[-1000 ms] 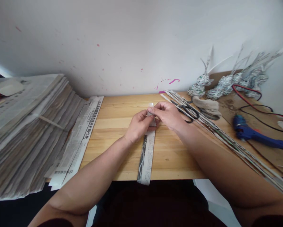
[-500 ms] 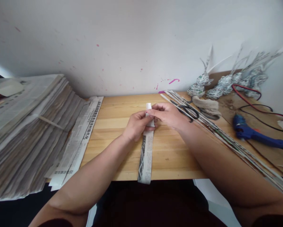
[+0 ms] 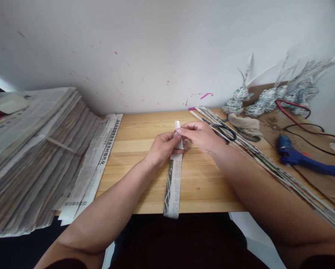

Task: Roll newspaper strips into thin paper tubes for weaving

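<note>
A long, narrow newspaper strip (image 3: 173, 186) runs toward me across the wooden table, its near end hanging just over the front edge. My left hand (image 3: 164, 147) pinches the strip's upper part from the left, the thumb lying on top. From the right, my right hand (image 3: 197, 135) grips the same part with its thumb and fingers. Above the fingertips the strip's white far end sticks out and looks narrowed or curled. The fingers partly hide how the paper is folded there.
On the left rises a tall stack of newspapers (image 3: 38, 164) beside flat newspaper sheets (image 3: 102, 164). To the right lie thin paper rods (image 3: 257, 157), black scissors (image 3: 223, 132), a grey cloth (image 3: 245, 126), a blue glue gun (image 3: 304, 158) and several woven paper figures (image 3: 236, 101) by the wall.
The strip's far end looks slightly narrower and more curled. Both hands keep their hold, with only small finger movements.
</note>
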Available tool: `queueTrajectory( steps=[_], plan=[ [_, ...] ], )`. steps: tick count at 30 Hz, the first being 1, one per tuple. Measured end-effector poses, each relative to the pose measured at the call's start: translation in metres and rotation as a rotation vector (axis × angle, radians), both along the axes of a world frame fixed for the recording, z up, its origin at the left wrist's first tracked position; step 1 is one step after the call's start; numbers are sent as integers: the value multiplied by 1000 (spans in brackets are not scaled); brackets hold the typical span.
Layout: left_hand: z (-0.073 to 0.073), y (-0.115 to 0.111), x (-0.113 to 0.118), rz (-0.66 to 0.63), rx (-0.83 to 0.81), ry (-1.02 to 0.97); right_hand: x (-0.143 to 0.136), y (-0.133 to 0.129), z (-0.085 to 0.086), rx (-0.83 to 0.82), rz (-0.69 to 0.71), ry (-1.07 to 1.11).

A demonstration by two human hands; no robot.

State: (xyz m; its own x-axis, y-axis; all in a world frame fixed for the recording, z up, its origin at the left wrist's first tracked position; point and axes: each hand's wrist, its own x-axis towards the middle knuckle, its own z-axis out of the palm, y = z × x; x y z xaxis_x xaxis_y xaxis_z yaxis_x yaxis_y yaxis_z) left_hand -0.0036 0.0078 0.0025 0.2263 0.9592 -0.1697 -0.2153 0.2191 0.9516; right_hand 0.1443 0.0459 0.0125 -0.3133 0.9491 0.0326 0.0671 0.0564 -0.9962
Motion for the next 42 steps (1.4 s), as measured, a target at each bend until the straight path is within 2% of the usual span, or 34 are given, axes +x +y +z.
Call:
queueTrajectory(
  steps=[7,16,23,30,39,42],
  plan=[
    [2,-1,0,-32,12,16,-2,-1,1,-21,-58,10],
    [-2,-2,3,-20,90,36,-3,-4,2,-43,-54,51],
    [-6,-4,6,-8,36,22,-3,-5,2,-51,-56,-12],
    [-4,-3,7,-8,-13,-49,2,-4,9,-95,82,15],
    [-5,-6,8,-45,54,26,-2,-5,7,-138,-46,78],
    [-6,-6,9,-70,73,32,-3,-5,5,-106,-76,54]
  ],
)
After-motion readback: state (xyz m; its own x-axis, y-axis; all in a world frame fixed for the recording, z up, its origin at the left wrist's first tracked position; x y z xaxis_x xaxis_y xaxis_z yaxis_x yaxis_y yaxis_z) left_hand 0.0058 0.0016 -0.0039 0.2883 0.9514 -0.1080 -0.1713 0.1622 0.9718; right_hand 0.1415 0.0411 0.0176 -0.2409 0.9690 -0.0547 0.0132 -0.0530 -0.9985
